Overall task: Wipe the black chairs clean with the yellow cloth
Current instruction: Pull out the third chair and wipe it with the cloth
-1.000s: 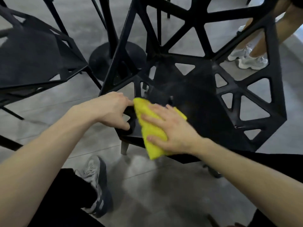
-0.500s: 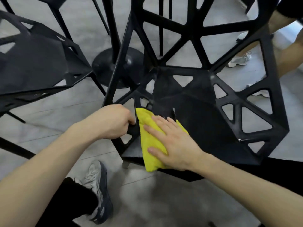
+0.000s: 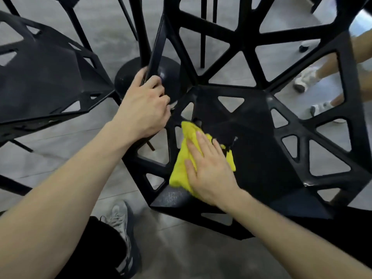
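Observation:
A black chair (image 3: 259,137) with triangular cut-outs fills the middle and right of the head view. The yellow cloth (image 3: 182,168) lies folded on the left part of its seat. My right hand (image 3: 209,170) presses flat on the cloth with straight fingers. My left hand (image 3: 143,105) grips the chair's left frame bar, fingers curled round it. A second black chair (image 3: 50,81) stands to the left.
A round black table base (image 3: 149,77) with its pole stands behind my left hand. Another person's legs and white sneakers (image 3: 306,77) are at the right, beyond the chair. My own grey shoe (image 3: 120,224) is on the grey floor below.
My left hand has moved up the chair's left bar to a higher grip. My right hand has slid the cloth further onto the seat.

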